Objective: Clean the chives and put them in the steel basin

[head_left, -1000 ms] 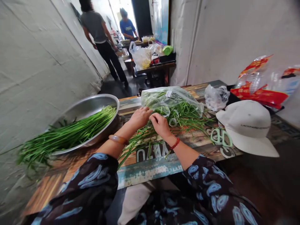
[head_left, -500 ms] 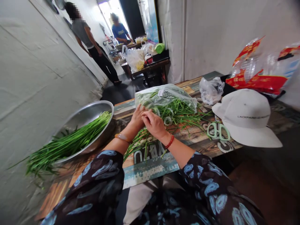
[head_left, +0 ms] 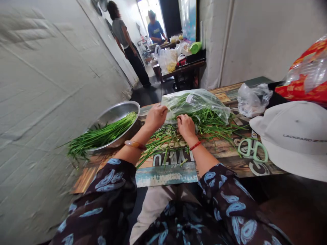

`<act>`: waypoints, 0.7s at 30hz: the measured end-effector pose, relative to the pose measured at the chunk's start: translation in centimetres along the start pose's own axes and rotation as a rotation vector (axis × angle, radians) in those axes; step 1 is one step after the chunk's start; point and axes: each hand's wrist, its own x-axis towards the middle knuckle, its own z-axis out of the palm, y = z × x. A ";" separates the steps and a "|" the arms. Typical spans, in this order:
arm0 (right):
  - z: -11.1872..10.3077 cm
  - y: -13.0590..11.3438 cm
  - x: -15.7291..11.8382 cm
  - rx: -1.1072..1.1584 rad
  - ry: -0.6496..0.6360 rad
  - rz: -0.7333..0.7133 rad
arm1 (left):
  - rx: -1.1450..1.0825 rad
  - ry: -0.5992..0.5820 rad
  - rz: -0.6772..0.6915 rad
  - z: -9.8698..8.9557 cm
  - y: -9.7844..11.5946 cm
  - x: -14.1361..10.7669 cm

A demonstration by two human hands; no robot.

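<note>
My left hand is closed in a pinch at the left end of a clear plastic bag; what lies between its fingertips is too small to make out. A little to its right, my right hand has its fingers curled in over loose green chives, their grip hidden from me. More chives show inside the bag, and some stalks spread across the wooden table. At the left, a steel bowl holds a thick bundle of chives that hangs over its rim.
Green-handled scissors lie right of the stalks, beside a white cap. Behind them are a crumpled plastic bag and a red-and-clear package. Two people stand farther back near a table with bags. A wall runs along the left.
My hands were together over the chives and are now apart, the left raised by the bag's edge, the right lower over the stalks. The camera view has turned left.
</note>
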 end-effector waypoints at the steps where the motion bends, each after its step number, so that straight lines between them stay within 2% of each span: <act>1: 0.2 0.1 0.0 -0.034 -0.041 -0.031 | -0.028 -0.019 0.063 0.0 1.6 0.2; 4: 1.4 -0.3 -0.7 -0.080 -0.219 -0.214 | 0.012 -0.043 0.143 -0.1 5.4 1.0; 6: 2.3 -1.0 -1.5 -0.047 -0.315 -0.347 | 0.068 -0.082 0.162 -0.1 6.5 1.3; 9: 3.2 -1.7 -2.2 0.011 -0.432 -0.486 | 0.070 -0.285 0.282 0.5 6.3 1.2; 11: 3.3 -2.0 -2.2 0.017 -0.438 -0.455 | 0.039 -0.420 0.355 1.2 5.6 0.8; 12: 3.3 -2.2 -2.1 0.003 -0.433 -0.416 | 0.031 -0.451 0.364 1.7 5.3 0.6; 15: 2.9 -2.8 -1.9 -0.073 -0.443 -0.326 | -0.034 -0.443 0.329 3.2 4.8 0.4; 17: 2.6 -3.2 -1.8 -0.109 -0.464 -0.337 | -0.091 -0.420 0.281 4.1 4.3 0.7; 21: 1.8 -3.6 -2.1 -0.094 -0.502 -0.423 | -0.043 -0.347 -0.012 5.5 1.8 1.5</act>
